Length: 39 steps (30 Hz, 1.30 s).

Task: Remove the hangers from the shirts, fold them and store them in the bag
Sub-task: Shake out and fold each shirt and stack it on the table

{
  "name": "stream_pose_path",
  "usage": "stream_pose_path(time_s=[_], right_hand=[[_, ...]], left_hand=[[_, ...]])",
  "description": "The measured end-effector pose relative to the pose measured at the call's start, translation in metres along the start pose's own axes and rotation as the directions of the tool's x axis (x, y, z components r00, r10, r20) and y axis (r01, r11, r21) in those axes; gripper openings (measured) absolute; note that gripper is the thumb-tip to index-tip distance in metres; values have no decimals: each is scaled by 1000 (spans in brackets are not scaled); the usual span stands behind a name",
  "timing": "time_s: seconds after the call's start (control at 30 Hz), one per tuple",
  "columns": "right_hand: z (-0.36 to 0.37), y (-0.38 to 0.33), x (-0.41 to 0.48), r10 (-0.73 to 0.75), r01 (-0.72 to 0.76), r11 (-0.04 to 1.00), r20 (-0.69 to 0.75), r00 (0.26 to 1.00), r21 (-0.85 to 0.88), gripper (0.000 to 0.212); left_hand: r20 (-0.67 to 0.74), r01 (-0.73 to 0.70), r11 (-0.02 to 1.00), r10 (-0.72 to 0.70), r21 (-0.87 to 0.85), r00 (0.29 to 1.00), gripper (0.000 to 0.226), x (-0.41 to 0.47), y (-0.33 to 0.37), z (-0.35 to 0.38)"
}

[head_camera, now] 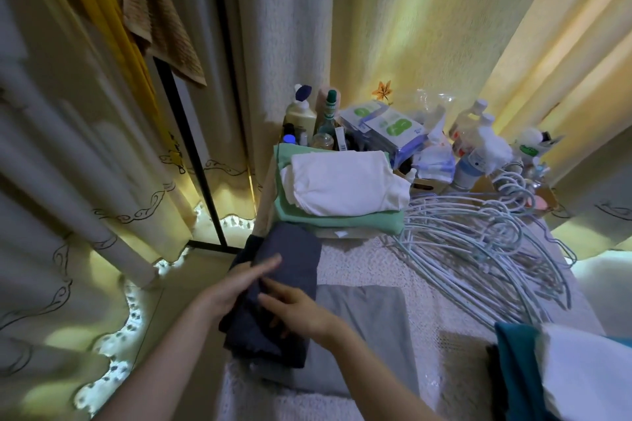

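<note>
The left hand (236,287) is lying on the folded dark blue shirt (294,260), fingers straight. The right hand (297,313) is resting on it too; whether it is pinching cannot be told. The shirt is sitting at the surface's (359,260) left edge, overlapping a grey shirt (369,318).

One head-worn wide-angle camera looks forward and steeply down, at close range, onto the counter covered with white textured cloth (359,263). The counter's left edge runs just left of frame centre; its far end lies above centre.
</note>
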State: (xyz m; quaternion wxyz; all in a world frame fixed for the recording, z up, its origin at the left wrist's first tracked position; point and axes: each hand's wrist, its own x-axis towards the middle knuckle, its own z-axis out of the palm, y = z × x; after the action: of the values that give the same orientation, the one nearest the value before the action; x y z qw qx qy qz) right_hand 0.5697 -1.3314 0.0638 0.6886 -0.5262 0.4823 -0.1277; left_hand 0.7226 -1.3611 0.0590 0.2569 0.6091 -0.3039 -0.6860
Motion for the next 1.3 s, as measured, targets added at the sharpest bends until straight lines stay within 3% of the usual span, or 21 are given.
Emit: stream_pose_path(time_s=[0.03,0.07,0.13,0.17,0.2,0.33,0.43,0.5,0.57,0.63,0.7,0.77,0.83,0.9,0.93,1.0,1.07,1.13,1.2,1.3], right_hand=[[5,5,3,-15,16,999,-48,999,30,28],[7,12,5,-22,36,997,-193,981,70,17],[3,29,8,59,48,984,-562,825,173,8],[2,35,8,121,41,973,-654,747,227,11],[3,39,7,185,-2,964,-664,725,266,19],[27,38,9,343,-196,897,-345,874,396,35],[38,30,17,361,-199,885,-350,865,420,46],[36,16,23,322,-187,915,-367,873,359,42],[26,-7,21,205,-108,960,-387,899,259,32],[8,-34,9,53,-35,998,-333,941,61,24],[-20,-62,-11,-85,61,984,-140,986,-168,27],[-49,-90,-36,-159,173,907,69,985,-383,32],[-74,-114,-58,-147,237,830,211,966,-505,33],[-96,-128,-75,-99,238,801,270,958,-549,37],[-106,-131,-81,-63,220,801,287,956,-556,39],[-122,-130,-87,26,164,802,307,951,-575,39],[-134,-123,-90,101,102,789,292,951,-606,36],[-146,-108,-94,125,56,829,283,951,-556,32],[-162,-89,-101,113,18,918,304,946,-396,34],[-187,-57,-107,114,-57,974,255,960,-221,37]], left_hand=[[-50,-39,992,45,119,998,41,1,-4,-5],[-113,-68,982,89,174,990,35,4,-8,-9],[-210,-130,979,162,157,964,30,8,-16,-21],[-241,-153,977,185,147,953,31,10,-21,-27],[-274,-149,975,191,167,943,33,12,-28,-31],[-329,-90,921,225,378,917,42,29,-63,-24],[-300,-71,887,228,457,926,45,38,-62,-29],[-299,-16,847,205,531,932,62,38,-51,-44],[-342,-18,857,225,515,912,88,29,-32,-62],[-371,-135,890,314,435,874,100,13,-14,-86],[-304,-258,856,417,447,857,107,-2,-1,-109],[-163,-351,840,447,414,879,116,-17,10,-121],[-19,-417,874,435,249,900,110,-28,21,-116],[14,-370,929,370,5,929,85,-37,32,-92],[62,-335,939,340,-82,938,84,-42,36,-77],[237,-284,954,298,-93,925,106,-46,35,-47],[382,-279,960,269,-30,884,112,-53,28,-13],[401,-272,962,239,27,884,97,-56,22,12],[347,-270,962,239,45,907,68,-55,22,25],[217,-324,941,298,95,929,63,-50,28,25]])
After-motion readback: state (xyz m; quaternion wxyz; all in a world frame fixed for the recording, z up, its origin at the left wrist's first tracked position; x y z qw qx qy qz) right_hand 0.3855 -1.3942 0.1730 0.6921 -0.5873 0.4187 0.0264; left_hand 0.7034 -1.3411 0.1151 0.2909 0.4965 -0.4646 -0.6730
